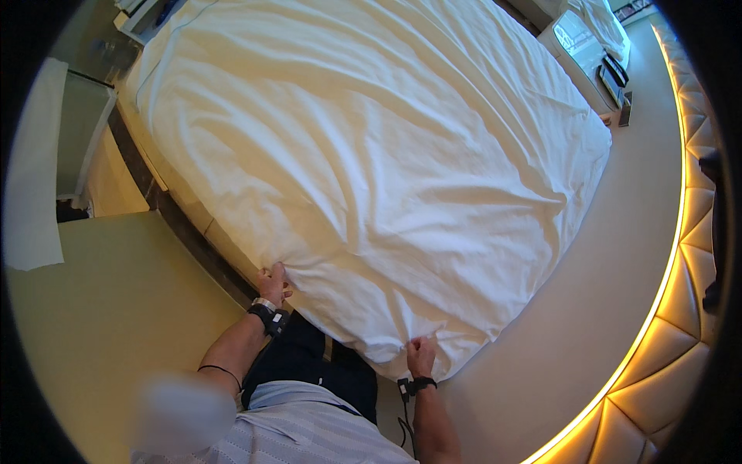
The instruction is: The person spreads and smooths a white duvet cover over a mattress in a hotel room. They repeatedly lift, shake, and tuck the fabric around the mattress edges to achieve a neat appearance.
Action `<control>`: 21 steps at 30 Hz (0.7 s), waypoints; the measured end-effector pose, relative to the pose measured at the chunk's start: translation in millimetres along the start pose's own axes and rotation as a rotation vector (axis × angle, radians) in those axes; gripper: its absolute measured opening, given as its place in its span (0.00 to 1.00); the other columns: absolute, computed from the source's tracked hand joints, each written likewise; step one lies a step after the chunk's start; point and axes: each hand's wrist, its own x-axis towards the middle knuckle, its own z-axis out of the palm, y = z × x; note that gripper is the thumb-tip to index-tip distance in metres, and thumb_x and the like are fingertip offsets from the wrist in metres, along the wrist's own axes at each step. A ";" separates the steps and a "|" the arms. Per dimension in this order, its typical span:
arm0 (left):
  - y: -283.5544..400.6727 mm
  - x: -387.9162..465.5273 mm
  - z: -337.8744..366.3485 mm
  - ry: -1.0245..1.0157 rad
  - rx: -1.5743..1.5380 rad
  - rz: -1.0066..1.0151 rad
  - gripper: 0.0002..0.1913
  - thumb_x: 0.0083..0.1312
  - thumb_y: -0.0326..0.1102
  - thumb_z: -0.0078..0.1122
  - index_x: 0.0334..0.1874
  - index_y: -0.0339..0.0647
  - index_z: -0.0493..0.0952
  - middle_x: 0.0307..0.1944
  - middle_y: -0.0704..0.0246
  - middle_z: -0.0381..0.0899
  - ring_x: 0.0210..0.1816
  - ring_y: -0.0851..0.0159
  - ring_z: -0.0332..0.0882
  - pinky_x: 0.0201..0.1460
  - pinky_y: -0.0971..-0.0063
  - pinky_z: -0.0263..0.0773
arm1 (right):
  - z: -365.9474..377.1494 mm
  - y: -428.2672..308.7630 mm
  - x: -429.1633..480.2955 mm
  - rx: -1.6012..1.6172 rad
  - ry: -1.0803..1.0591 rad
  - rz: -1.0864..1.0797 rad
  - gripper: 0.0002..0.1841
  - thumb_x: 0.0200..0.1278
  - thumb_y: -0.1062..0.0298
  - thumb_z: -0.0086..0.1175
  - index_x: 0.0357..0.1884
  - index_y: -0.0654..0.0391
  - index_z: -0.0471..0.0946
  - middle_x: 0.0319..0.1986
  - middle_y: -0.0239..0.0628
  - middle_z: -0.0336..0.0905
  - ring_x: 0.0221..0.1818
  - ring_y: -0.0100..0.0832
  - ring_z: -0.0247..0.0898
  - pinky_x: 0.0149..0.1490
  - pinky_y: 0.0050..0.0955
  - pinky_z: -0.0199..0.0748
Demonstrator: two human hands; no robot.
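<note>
A white fitted-looking sheet (371,174) covers the bed in front of me, with long wrinkles running across its top. At the bed's near left edge my left hand (274,284) pinches the sheet's border between thumb and fingers. My right hand (421,355) grips a fold of the same cloth by the near corner on the headboard side. Creases spread out from both hands. The sheet's lower hem by my legs is partly hidden from view.
A padded headboard panel (666,359) edged with a glowing light strip curves along the right. Beyond the bed, a white nightstand (579,64) carries dark devices. A dark floor border (191,243) runs along the left, near a hanging white cloth (35,168).
</note>
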 end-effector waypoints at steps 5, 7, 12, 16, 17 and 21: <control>-12.6 12.7 -15.8 -0.079 -0.180 -0.201 0.24 0.67 0.56 0.57 0.54 0.49 0.63 0.37 0.65 0.74 0.22 0.62 0.75 0.18 0.65 0.74 | 4.9 13.6 -38.0 -0.056 -0.102 0.044 0.10 0.53 0.65 0.63 0.33 0.60 0.81 0.28 0.46 0.83 0.33 0.44 0.81 0.43 0.40 0.77; -17.1 18.6 -20.4 -0.060 -0.161 -0.277 0.18 0.71 0.51 0.52 0.53 0.49 0.65 0.32 0.65 0.75 0.20 0.62 0.75 0.17 0.68 0.74 | 6.9 17.4 -41.9 -0.079 -0.130 0.047 0.11 0.52 0.64 0.64 0.33 0.61 0.82 0.29 0.46 0.83 0.34 0.44 0.81 0.43 0.39 0.78; -22.0 30.3 -24.7 -0.217 -0.174 -0.167 0.10 0.72 0.38 0.51 0.32 0.42 0.71 0.18 0.71 0.70 0.15 0.67 0.72 0.16 0.71 0.73 | 5.3 25.6 -34.7 -0.147 -0.245 0.046 0.11 0.52 0.62 0.65 0.33 0.59 0.83 0.30 0.46 0.84 0.35 0.46 0.81 0.44 0.40 0.77; -29.1 24.2 -39.5 -0.145 0.104 0.024 0.08 0.70 0.35 0.53 0.33 0.39 0.73 0.20 0.68 0.74 0.16 0.66 0.74 0.18 0.68 0.76 | 20.6 33.8 -53.8 -0.251 -0.388 0.035 0.10 0.56 0.59 0.59 0.34 0.53 0.83 0.32 0.47 0.83 0.39 0.50 0.80 0.46 0.48 0.76; -31.6 21.1 -49.4 -0.109 0.240 0.045 0.07 0.69 0.35 0.53 0.35 0.38 0.73 0.21 0.66 0.76 0.17 0.65 0.75 0.19 0.67 0.76 | 28.0 35.9 -61.4 -0.240 -0.382 0.029 0.09 0.57 0.59 0.58 0.34 0.52 0.83 0.33 0.47 0.83 0.40 0.50 0.80 0.46 0.49 0.76; -45.7 5.3 -96.7 -0.120 0.463 -0.020 0.09 0.64 0.31 0.54 0.42 0.33 0.75 0.26 0.56 0.80 0.21 0.58 0.80 0.18 0.62 0.77 | 48.0 53.0 -92.4 -0.339 -0.510 0.066 0.09 0.57 0.60 0.56 0.35 0.51 0.84 0.36 0.46 0.84 0.42 0.49 0.80 0.48 0.46 0.78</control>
